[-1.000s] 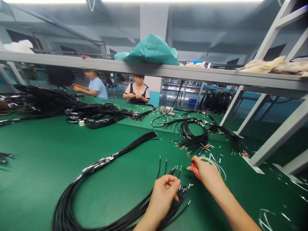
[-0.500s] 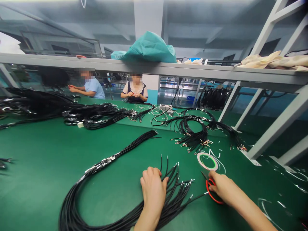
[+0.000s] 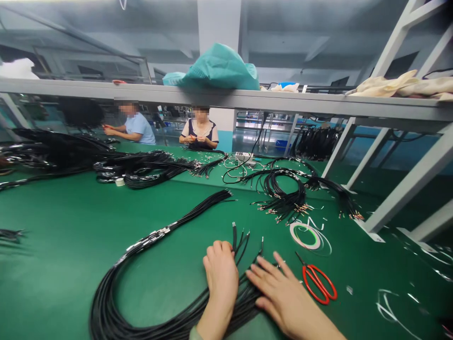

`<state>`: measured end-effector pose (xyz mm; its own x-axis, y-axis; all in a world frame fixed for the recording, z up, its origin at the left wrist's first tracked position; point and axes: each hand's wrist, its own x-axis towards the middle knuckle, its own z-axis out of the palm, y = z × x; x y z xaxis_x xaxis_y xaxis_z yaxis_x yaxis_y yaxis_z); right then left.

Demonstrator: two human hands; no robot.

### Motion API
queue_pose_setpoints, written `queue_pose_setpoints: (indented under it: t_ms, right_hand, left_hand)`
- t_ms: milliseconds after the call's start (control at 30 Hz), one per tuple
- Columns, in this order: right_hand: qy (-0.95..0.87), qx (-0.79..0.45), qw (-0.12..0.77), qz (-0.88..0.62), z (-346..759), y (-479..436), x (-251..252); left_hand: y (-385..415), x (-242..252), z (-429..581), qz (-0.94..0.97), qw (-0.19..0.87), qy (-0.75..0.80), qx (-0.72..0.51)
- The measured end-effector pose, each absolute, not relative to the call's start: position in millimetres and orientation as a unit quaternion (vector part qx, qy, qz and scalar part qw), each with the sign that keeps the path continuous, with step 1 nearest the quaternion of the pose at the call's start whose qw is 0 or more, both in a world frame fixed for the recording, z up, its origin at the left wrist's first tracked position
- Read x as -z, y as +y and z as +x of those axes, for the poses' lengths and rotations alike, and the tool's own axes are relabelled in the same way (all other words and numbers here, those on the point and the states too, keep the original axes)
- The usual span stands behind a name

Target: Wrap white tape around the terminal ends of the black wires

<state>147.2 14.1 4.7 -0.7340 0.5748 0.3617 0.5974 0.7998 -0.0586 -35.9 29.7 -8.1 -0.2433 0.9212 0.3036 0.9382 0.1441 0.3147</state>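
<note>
A long bundle of black cables (image 3: pixel 148 238) curves across the green table (image 3: pixel 63 245), its loose ends near my hands. My left hand (image 3: pixel 221 276) is curled over the cable ends, fingers closed around several of them. My right hand (image 3: pixel 279 295) lies flat on the cables beside it, fingers stretched and apart, holding nothing. Red-handled scissors (image 3: pixel 318 282) lie on the table just right of my right hand, untouched. A white tape roll (image 3: pixel 305 235) sits a little beyond them.
More black cable bundles with terminals (image 3: pixel 283 193) lie farther back, others (image 3: pixel 141 170) at left. Two people (image 3: pixel 200 132) work across the table under a grey shelf (image 3: pixel 226 100) carrying a teal bag (image 3: pixel 219 71). White frame legs (image 3: pixel 406 193) slant at right.
My right hand put the red scissors down on the table and moved left onto the cables. My left hand shifted forward over the cable ends.
</note>
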Motion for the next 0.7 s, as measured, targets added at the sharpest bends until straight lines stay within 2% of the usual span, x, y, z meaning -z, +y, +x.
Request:
queue_pose_setpoints:
  t_ms: [100, 200, 267, 367, 500, 700]
  right_hand:
    - [-0.841, 0.112, 0.252, -0.465, 166, 28, 4]
    - [-0.75, 0.141, 0.318, -0.562, 191, 38, 2]
    - [-0.719, 0.138, 0.336, -0.593, 199, 39, -1]
    - [-0.717, 0.122, 0.335, -0.6, 199, 39, -1]
    - [-0.75, 0.075, 0.29, -0.589, 193, 39, 3]
    - [-0.757, 0.046, 0.253, -0.601, 188, 35, 5]
  left_hand:
    - [31, 1, -36, -0.603, 0.013, -0.742, 0.293]
    - [26, -1, -24, -0.656, -0.111, -0.658, 0.353]
    - [19, 1, -13, -0.686, -0.172, -0.615, 0.348]
    - [8, 5, -1, -0.705, -0.188, -0.615, 0.298]
    - [5, 8, 2, -0.732, -0.185, -0.607, 0.247]
    - [16, 7, -7, -0.719, -0.164, -0.622, 0.264]
